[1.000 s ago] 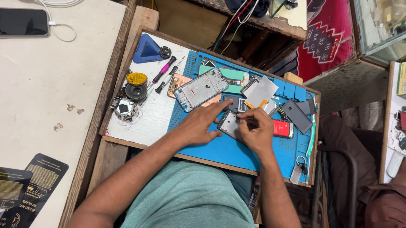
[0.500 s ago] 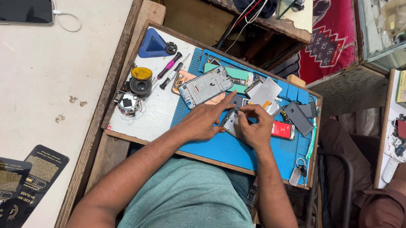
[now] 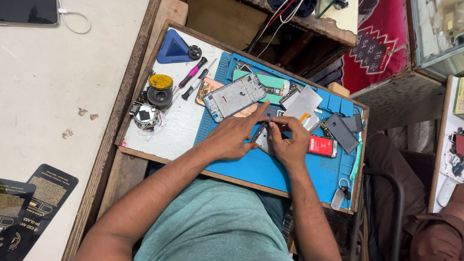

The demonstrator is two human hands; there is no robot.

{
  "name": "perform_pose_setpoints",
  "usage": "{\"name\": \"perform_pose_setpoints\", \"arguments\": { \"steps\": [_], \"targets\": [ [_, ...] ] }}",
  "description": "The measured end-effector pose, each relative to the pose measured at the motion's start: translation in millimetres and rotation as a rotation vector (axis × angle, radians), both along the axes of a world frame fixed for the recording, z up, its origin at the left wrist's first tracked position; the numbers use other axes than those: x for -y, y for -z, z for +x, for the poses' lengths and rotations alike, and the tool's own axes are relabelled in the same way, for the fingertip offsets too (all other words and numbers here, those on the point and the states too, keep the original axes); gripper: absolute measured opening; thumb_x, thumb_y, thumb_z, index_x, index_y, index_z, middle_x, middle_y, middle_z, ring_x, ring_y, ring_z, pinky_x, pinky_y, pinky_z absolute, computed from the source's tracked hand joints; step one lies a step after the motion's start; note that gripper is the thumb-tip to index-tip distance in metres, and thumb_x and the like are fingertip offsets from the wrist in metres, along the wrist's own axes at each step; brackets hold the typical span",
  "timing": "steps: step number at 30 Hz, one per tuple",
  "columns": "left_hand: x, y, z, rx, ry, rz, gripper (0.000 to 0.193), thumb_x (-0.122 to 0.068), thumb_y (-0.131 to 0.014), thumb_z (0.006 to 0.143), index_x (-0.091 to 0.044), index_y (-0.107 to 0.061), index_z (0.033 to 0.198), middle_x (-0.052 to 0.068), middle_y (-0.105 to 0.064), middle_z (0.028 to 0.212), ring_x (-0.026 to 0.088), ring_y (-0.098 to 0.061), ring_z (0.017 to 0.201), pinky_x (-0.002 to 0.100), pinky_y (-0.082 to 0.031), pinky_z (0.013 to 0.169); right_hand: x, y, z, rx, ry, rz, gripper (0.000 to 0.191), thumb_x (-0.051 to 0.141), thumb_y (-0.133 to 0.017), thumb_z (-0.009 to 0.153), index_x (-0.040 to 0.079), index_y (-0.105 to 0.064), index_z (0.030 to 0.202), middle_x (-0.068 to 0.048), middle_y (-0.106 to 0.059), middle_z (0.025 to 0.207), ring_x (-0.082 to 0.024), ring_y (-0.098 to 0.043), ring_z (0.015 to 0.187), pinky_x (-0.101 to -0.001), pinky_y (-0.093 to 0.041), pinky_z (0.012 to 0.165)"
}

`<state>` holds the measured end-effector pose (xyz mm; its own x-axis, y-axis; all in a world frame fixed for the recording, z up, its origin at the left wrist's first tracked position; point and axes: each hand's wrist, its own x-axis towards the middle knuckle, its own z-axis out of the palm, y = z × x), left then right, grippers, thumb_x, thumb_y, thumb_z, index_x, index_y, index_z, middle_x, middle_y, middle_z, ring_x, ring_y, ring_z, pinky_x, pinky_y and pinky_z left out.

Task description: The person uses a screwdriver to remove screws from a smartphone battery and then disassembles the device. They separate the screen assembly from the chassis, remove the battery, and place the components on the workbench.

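Note:
My left hand (image 3: 236, 135) lies flat on the blue work mat (image 3: 274, 167), its fingers stretched over a small phone part (image 3: 261, 138) and pinning it down. My right hand (image 3: 289, 141) is pinched at the same part, fingertips meeting the left fingertips near its top edge; whether it holds a tool is hidden. A silver phone frame (image 3: 234, 97) lies just beyond the left hand. A grey screen panel (image 3: 303, 104) and a red battery (image 3: 322, 146) lie beside the right hand.
Screwdrivers (image 3: 193, 75), a blue triangular pick (image 3: 172, 48), a yellow tape roll (image 3: 161, 82) and a small round part (image 3: 145, 115) sit on the white board. Dark phone covers (image 3: 341, 132) lie at the mat's right. Another person's hand (image 3: 463, 199) works at the right edge. A phone (image 3: 19, 12) charges top left.
The view has shifted and closed in. My right hand has moved up toward the part's top edge, its fingertips now meeting those of my left hand.

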<state>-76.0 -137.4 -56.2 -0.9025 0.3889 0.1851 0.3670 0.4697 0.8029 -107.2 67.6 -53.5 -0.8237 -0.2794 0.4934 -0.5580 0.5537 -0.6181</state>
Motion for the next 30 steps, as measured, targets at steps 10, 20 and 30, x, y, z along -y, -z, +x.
{"name": "perform_pose_setpoints", "arguments": {
  "steps": [10, 20, 30],
  "targets": [
    [-4.8, 12.7, 5.8, -0.188, -0.016, -0.012, 0.114, -0.010, -0.080, 0.079, -0.012, -0.003, 0.163, 0.014, -0.062, 0.142, 0.037, -0.066, 0.119, 0.050, -0.048, 0.098, -0.1, 1.5, 15.7, -0.110, -0.152, 0.118, 0.011, 0.001, -0.077, 0.084, 0.003, -0.073, 0.095, -0.009, -0.073, 0.088, -0.022, -0.070, 0.078, -0.0318, -0.055, 0.071],
    [-5.7, 7.2, 6.8, -0.004, -0.005, 0.017, 0.111, -0.012, -0.081, 0.078, -0.010, -0.008, 0.162, 0.009, -0.063, 0.144, 0.030, -0.072, 0.096, 0.047, -0.051, 0.095, -4.3, 8.0, 7.6, 0.036, -0.034, -0.032, 0.012, 0.006, -0.080, 0.088, 0.001, -0.072, 0.095, -0.010, -0.072, 0.085, -0.015, -0.070, 0.074, -0.0275, -0.054, 0.069],
    [-4.2, -0.2, 5.7, -0.009, -0.003, 0.049, 0.111, -0.011, -0.082, 0.075, -0.007, -0.012, 0.161, 0.007, -0.063, 0.143, 0.029, -0.073, 0.093, 0.045, -0.053, 0.093, -4.8, 5.3, 12.3, -0.037, -0.164, 0.058, 0.010, 0.003, -0.079, 0.082, 0.002, -0.070, 0.087, -0.010, -0.073, 0.083, -0.019, -0.068, 0.075, -0.0292, -0.052, 0.068]
  ]
}}
